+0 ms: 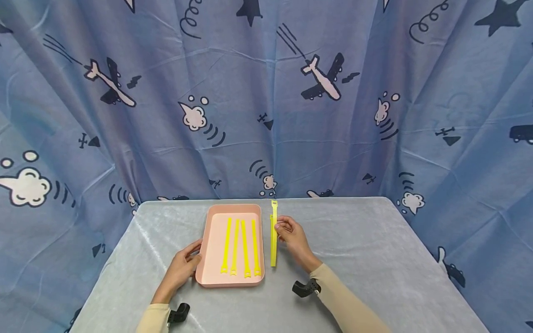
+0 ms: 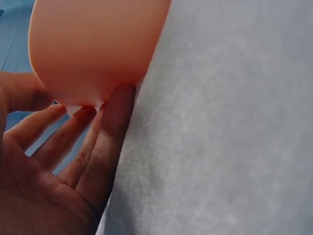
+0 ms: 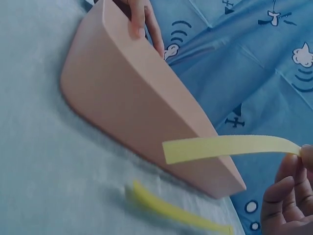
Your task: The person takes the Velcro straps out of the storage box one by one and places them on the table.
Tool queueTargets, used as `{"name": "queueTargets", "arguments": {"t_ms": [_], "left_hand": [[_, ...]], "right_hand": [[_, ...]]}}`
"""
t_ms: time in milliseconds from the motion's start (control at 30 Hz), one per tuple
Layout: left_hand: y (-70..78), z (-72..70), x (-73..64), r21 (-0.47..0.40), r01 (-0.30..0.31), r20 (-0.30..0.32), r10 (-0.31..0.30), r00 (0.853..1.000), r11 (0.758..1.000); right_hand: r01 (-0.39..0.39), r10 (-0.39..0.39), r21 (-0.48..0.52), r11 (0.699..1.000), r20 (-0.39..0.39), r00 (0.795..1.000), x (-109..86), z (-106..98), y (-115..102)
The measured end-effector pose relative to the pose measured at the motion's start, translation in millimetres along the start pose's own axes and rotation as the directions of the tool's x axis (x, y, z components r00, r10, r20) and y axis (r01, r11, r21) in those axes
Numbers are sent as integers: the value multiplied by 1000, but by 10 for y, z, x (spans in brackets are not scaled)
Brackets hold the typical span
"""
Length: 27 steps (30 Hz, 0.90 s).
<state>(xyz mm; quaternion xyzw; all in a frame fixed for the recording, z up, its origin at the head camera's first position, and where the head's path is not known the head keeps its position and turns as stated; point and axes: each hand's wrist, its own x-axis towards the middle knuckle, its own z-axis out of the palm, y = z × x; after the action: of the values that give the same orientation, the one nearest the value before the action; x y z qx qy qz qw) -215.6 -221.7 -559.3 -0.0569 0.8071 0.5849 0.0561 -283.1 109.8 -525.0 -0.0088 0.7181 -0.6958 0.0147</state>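
My right hand (image 1: 293, 237) pinches a yellow hook-and-loop cable tie (image 1: 274, 240) between thumb and fingers, just right of the pink tray (image 1: 213, 280). In the right wrist view its free end reaches across in front of the tray's wall. Another yellow cable tie (image 3: 181, 213) lies on the tablecloth below it, mostly covered in the head view. Inside the tray, several yellow cable ties (image 1: 244, 247) lie side by side, slotted heads toward me. My left hand (image 1: 181, 268) holds the tray's left edge, its fingertips against the wall (image 2: 98, 54).
A grey cloth (image 1: 354, 240) covers the table. Behind it and along both sides hangs a blue curtain (image 1: 250, 92) printed with planes, stars and clouds. Each wrist wears a black strap-on device (image 1: 306, 289).
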Motion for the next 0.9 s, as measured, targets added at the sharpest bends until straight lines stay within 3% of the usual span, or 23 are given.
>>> {"name": "queueTargets", "arguments": {"t_ms": [500, 900], "left_hand": [[-5, 3, 3, 6, 3, -2, -3, 1000, 1000], [-2, -3, -2, -6, 6, 3, -6, 1000, 1000]], "right_hand": [[-99, 101, -89, 991, 13, 995, 77, -354, 132], [-143, 152, -120, 982, 69, 986, 197, -434, 255]]}}
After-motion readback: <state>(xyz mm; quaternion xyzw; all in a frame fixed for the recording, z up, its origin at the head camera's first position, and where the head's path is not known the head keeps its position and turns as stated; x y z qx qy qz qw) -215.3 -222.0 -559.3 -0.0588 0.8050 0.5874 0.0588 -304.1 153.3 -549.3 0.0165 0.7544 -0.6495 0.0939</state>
